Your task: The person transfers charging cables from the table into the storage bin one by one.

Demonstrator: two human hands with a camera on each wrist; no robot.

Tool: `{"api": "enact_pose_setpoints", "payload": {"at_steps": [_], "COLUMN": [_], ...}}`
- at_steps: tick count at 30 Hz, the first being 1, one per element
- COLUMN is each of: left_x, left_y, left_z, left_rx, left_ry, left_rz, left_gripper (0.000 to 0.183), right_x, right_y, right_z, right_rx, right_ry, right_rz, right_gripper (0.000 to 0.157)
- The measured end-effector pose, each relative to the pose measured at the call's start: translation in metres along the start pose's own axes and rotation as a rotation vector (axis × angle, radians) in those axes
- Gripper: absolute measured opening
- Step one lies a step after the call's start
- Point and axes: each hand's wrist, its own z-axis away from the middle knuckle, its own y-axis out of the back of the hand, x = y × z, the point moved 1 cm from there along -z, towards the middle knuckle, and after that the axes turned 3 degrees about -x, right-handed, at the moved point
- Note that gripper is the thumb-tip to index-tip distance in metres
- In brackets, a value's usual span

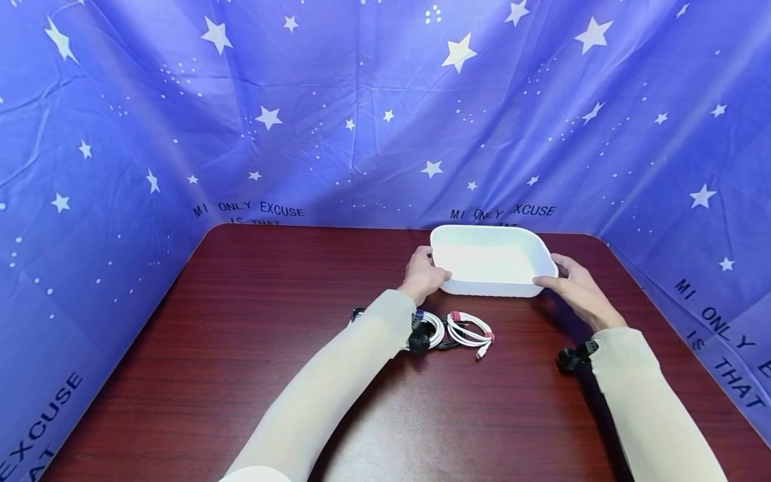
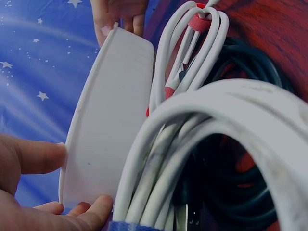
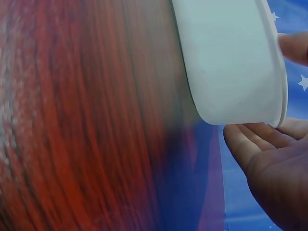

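Observation:
A white plastic bin (image 1: 490,288) with rounded corners stands toward the back right of the table, and its inside shows nothing lying in it. My left hand (image 1: 423,274) grips its left end, thumb at the rim and fingers against the end wall. At the opposite end my right hand (image 1: 577,289) holds it the same way, with the thumb over the rim; in the right wrist view the fingers (image 3: 243,147) lie at the end wall. In front of the bin is a white coiled cable (image 1: 470,333) with red ties.
Beside it lies another white coiled cable (image 1: 435,328) with a blue tie (image 2: 134,226), partly hidden by my left forearm. Black coiled cable (image 2: 240,192) lies under and around these. The dark red wooden table (image 1: 253,348) meets a blue starred curtain (image 1: 361,134) at the back and sides.

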Motion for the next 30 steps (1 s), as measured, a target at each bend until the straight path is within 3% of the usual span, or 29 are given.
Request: {"api": "enact_pose_setpoints", "payload": {"at_steps": [12,30], "left_x": [-0.001,-0.003], "left_y": [0.006,0.011], "left_z": [-0.001,-0.001], "left_rx": [0.002,0.002], "left_ry": [-0.001,0.019], "left_rz": [0.006,-0.006], "left_gripper": [0.063,0.067], "right_x": [-0.005,-0.01], "right_y": [-0.004,-0.01], "right_z": [-0.001,-0.002], "right_rx": [-0.015,-0.001], "right_ry": [-0.014,0.0], "right_rz": [0.015,0.032], "right_gripper": [0.079,0.075]}}
